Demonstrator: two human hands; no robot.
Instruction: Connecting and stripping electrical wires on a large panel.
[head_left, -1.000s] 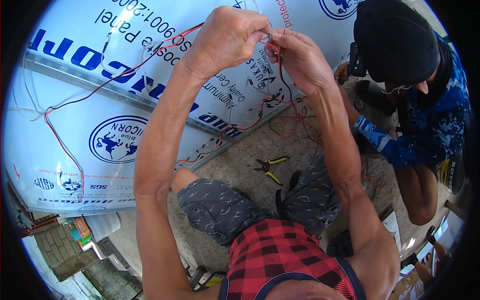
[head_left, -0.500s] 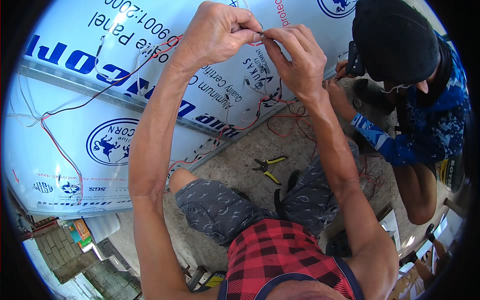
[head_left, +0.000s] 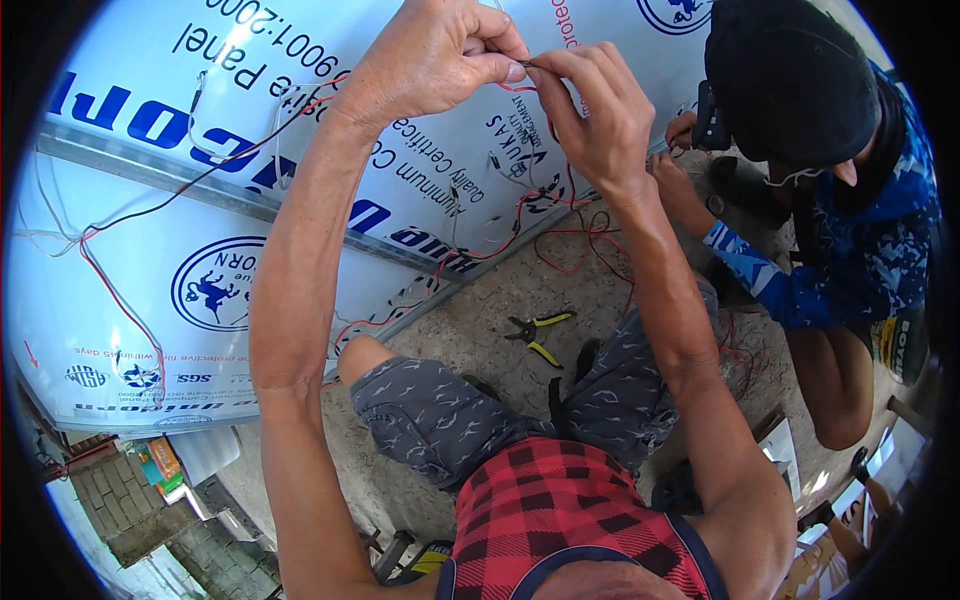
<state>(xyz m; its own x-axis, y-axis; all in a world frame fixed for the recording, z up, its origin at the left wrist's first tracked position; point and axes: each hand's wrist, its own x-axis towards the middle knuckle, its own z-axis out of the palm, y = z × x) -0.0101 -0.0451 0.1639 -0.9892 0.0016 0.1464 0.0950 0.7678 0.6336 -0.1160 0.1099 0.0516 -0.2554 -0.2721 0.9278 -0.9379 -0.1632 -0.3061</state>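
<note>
My left hand [head_left: 430, 55] and my right hand [head_left: 595, 115] meet at the top of the view, fingertips pinched together on the end of a thin red wire [head_left: 530, 72]. The wire runs down from my fingers to a tangle of red and white wires [head_left: 520, 215] lying on a large white aluminium panel [head_left: 250, 230] covered with blue printing. Both arms are raised over my knees in grey patterned shorts.
Yellow-handled pliers [head_left: 535, 335] lie on the concrete floor between my knees and the panel. Another person in a black cap [head_left: 785, 75] and blue patterned sleeves crouches at the right, a hand [head_left: 685, 130] at the panel's edge. Bricks sit lower left.
Both hands have risen toward the top of the view and closed together, fingertips now meeting on the wire end. The other person has hardly moved.
</note>
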